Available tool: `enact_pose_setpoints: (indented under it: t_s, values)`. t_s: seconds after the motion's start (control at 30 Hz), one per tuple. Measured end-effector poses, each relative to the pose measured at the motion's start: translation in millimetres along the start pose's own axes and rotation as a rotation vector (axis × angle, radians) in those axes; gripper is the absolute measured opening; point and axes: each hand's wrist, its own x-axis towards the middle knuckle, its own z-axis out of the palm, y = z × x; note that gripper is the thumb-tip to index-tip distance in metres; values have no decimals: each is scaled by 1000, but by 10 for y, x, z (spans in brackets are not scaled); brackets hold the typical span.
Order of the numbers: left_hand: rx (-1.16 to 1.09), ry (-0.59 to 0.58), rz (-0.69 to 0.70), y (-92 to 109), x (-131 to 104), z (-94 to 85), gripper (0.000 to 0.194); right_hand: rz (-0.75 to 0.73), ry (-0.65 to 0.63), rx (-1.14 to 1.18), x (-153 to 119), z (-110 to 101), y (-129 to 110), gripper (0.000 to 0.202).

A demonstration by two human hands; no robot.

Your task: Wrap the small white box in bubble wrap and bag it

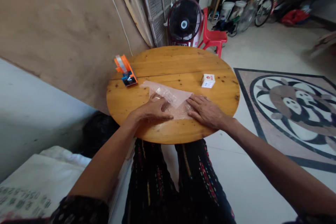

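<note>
A sheet of translucent pinkish bubble wrap lies near the front of the round wooden table, one flap folded over. My left hand rests on its left part, thumb and fingers apart and curved over the wrap; whether something is beneath the palm is hidden. Flat on the right edge of the wrap is my right hand, fingers stretched out. A small white box with red print stands beyond my right hand. At the table's left edge is an orange and blue tape dispenser with a roll of tape.
Beyond the table stand a black fan and a red plastic chair. A wooden board leans close along the left side. A white sack and a dark bag lie at the lower left.
</note>
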Motion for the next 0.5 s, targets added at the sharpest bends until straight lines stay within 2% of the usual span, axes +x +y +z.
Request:
enact_pose_setpoints:
  t_s: [0.07,0.17,0.3,0.37,0.43,0.5]
  values:
    - [12,-34,0,14,10,-8,58,-3,10,-38,-29,-13,2,55]
    - [13,-21,-12,-8,20,29,56,-18,20,-97,-25,-86,-71,47]
    - [-64,41,-75,-85,24,119,72,0,-12,-147,119,-232,-246,32]
    - [-105,51,-36,-105,31,135,80,23,-25,-164,249,-282,-291,33]
    - [-88,49,25,-104,45,125,86,93,-50,-173,400,-301,-274,37]
    - [-41,54,58,-93,60,104,94,243,-59,-158,545,-292,-206,43]
